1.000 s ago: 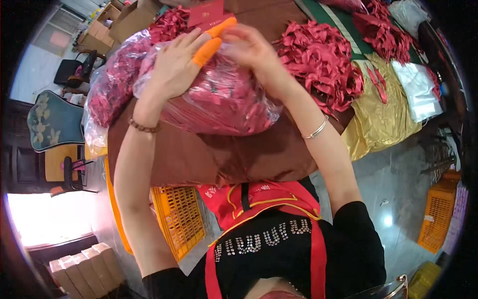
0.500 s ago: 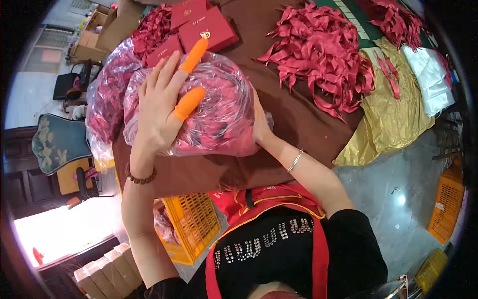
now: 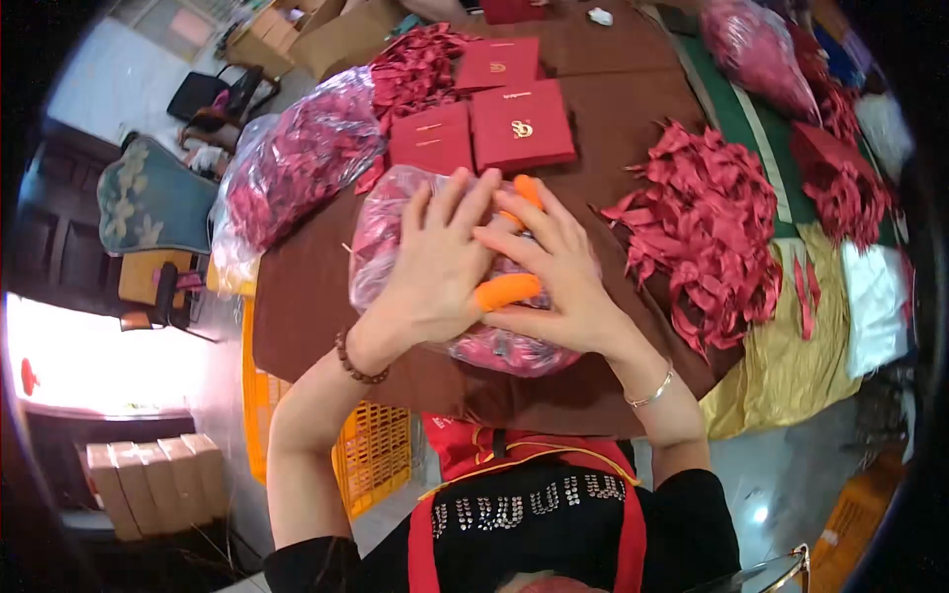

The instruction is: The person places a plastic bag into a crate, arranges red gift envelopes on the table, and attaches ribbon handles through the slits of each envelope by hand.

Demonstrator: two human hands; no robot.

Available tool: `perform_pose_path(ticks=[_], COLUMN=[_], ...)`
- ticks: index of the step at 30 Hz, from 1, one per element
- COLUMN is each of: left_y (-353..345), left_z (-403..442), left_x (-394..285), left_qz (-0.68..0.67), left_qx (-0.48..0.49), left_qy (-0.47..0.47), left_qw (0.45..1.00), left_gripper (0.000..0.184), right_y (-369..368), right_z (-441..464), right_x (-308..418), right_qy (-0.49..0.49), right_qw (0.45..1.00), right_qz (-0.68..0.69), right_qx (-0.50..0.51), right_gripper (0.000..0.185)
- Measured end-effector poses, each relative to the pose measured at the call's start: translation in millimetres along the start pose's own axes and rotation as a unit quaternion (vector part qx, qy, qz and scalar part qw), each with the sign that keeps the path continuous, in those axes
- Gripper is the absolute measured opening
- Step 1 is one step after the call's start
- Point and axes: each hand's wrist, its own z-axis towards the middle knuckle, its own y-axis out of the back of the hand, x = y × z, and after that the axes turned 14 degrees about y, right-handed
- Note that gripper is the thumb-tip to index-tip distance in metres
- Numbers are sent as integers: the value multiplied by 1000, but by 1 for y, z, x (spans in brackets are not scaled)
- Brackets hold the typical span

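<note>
A clear plastic bag packed with dark red ribbon pieces (image 3: 514, 354) lies on the brown-covered table in front of me. My left hand (image 3: 445, 262) presses flat on its top, fingers spread, with orange finger cots (image 3: 509, 292) on the thumb and apparently the index finger. From the other side my right hand (image 3: 559, 282) rests on the bag, its fingers stretched out and partly overlapping the left ones. Just behind the bag are red boxes with gold print (image 3: 522, 127). Both palms hide much of the bag's upper surface.
A loose heap of red ribbons (image 3: 707, 222) sits to the right, near gold-coloured plastic sheeting (image 3: 766, 361). Another filled bag (image 3: 301, 163) is at the left. Below the table edge stands a yellow crate (image 3: 376, 455); an upholstered chair (image 3: 153, 203) is further left.
The bag has gone from being held at its sides to lying flatter on the table. My right hand has moved from its right side onto the top, beside the left hand. The view has shifted.
</note>
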Motion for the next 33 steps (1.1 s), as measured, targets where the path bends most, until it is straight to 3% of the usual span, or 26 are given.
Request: perform_pose_path(ticks=[6,8,14,16,18,20,21,23,24,28,31,33], left_y=[9,8,0,7,11,71,77,81,81,67,42,35], left_z=[-1,-1,-9,-6,5,1,0,-6,-10,-25,-29,-30], left_x=[0,1,17,35,46,50,52,51,50,48,38,35], left_qz=[-69,-122,-233,-400,-579,-735,-736,-649,-650,-400,-251,-234], left_qx=[-44,-50,-95,-14,-15,67,71,65,65,46,-61,-86], left_qy=[13,27,26,-12,-51,91,88,103,101,91,41,34], left_qw=[997,991,967,916,813,669,668,751,750,911,965,968], left_gripper=[67,68,65,57,54,61,61,55,55,47,49,46], right_y=[4,2,1,1,1,1,2,1,1,-2,0,4], right_z=[4,6,10,12,13,11,10,10,10,10,9,7], right_x=[8,10,12,12,12,13,15,15,14,12,11,12], right_qy=[-16,-32,28,30,32,32,36,40,40,21,17,11], right_qw=[999,996,999,998,998,997,998,998,998,998,998,998], right_qz=[27,75,-35,-61,-55,-65,-59,-54,-55,-54,-52,-56], right_qx=[22,-39,-20,7,-15,-14,-7,0,1,-20,-15,-8], right_gripper=[59,49,23,20,17,18,18,17,17,20,22,24])
